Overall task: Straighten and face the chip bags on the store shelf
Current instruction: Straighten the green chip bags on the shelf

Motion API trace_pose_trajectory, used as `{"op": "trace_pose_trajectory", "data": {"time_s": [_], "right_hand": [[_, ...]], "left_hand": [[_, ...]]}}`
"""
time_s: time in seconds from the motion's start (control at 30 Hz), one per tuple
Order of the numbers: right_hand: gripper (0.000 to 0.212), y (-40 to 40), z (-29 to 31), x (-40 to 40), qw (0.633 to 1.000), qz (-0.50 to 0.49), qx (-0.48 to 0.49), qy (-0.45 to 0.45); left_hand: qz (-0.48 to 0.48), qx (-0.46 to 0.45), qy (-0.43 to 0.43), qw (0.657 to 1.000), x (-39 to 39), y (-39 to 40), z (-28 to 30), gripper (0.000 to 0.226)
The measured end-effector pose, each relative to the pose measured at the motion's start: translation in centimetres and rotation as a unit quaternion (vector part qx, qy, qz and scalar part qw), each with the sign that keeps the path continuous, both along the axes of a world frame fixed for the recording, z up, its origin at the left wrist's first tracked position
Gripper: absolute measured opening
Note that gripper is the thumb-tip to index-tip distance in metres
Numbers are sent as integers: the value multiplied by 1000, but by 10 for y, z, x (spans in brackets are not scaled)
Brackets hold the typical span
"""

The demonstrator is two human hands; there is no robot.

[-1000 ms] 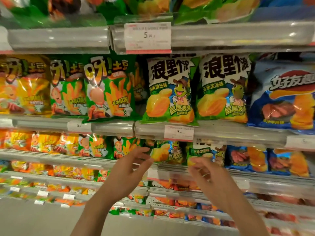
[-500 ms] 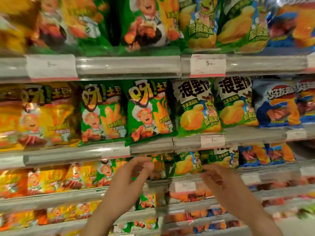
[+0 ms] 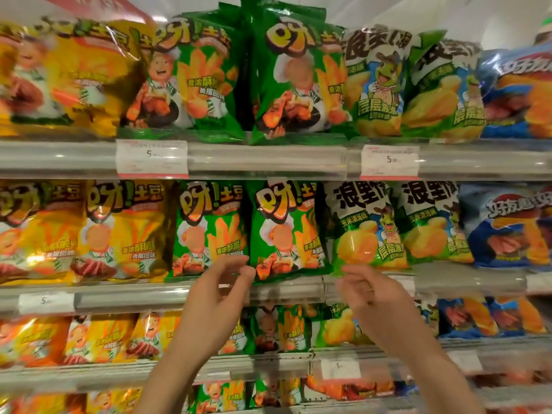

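Note:
A green chip bag [image 3: 286,231] stands in the middle of the second shelf, its bottom edge hanging over the shelf rail [image 3: 286,289] and tilted slightly. My left hand [image 3: 218,291] is raised at its lower left corner, thumb and fingertips spread loosely and just reaching the bag's edge. My right hand [image 3: 369,294] is up at the lower right corner, fingers loosely curled, holding nothing. To the left stands another green bag [image 3: 209,228]. A green and white turtle bag [image 3: 367,225] stands to the right.
Yellow bags [image 3: 119,231] fill the left of this shelf and blue bags [image 3: 507,225] the right. The top shelf holds taller bags of the same kinds [image 3: 292,76]. Price tags [image 3: 389,161] sit on the rails. Lower shelves [image 3: 268,363] carry smaller bags.
The view has tilted up, bringing the top shelf into sight. Both hands have risen from the lower shelf to the bottom corners of the green bag on the second shelf.

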State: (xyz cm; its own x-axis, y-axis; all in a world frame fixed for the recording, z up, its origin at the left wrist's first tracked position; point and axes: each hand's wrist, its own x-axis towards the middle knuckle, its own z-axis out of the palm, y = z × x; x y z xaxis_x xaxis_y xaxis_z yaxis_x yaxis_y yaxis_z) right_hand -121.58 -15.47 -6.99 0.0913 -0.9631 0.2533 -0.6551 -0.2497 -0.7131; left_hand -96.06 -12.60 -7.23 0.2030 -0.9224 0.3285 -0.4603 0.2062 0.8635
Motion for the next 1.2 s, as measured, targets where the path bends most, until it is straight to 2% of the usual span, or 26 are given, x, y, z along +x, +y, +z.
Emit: {"op": "trace_pose_trajectory", "data": {"time_s": [0.17,0.27,0.33,0.4,0.47,0.53,0.67,0.83,0.93,1.03,1.2], "right_hand": [[50,-57,22,31,995,0,-73,-61],[61,-81,24,52,993,21,-48,-110],[62,-89,25,62,990,39,1,-137],[55,-94,21,64,984,48,28,-168],[38,-97,21,60,979,46,24,-197],[34,-102,20,55,973,35,9,-229],[39,-108,18,54,968,35,12,-250],[53,-108,15,52,959,48,66,-273],[72,-113,27,51,958,48,83,-269],[82,-119,32,54,958,42,117,-260],[64,-117,30,60,963,39,87,-253]], "left_hand": [[45,-51,-19,997,-27,-42,20,62],[68,-24,-25,997,-45,-61,29,71],[60,14,3,998,-56,-70,35,73],[55,45,54,996,-63,-78,40,71],[58,56,96,992,-66,-85,44,68],[54,54,135,988,-66,-95,43,71],[61,27,152,986,-68,-107,36,72],[79,-9,135,988,-66,-105,23,71],[60,28,154,986,-67,-107,28,69],[49,72,153,984,-65,-110,33,68],[41,82,162,982,-59,-115,32,69]]}}
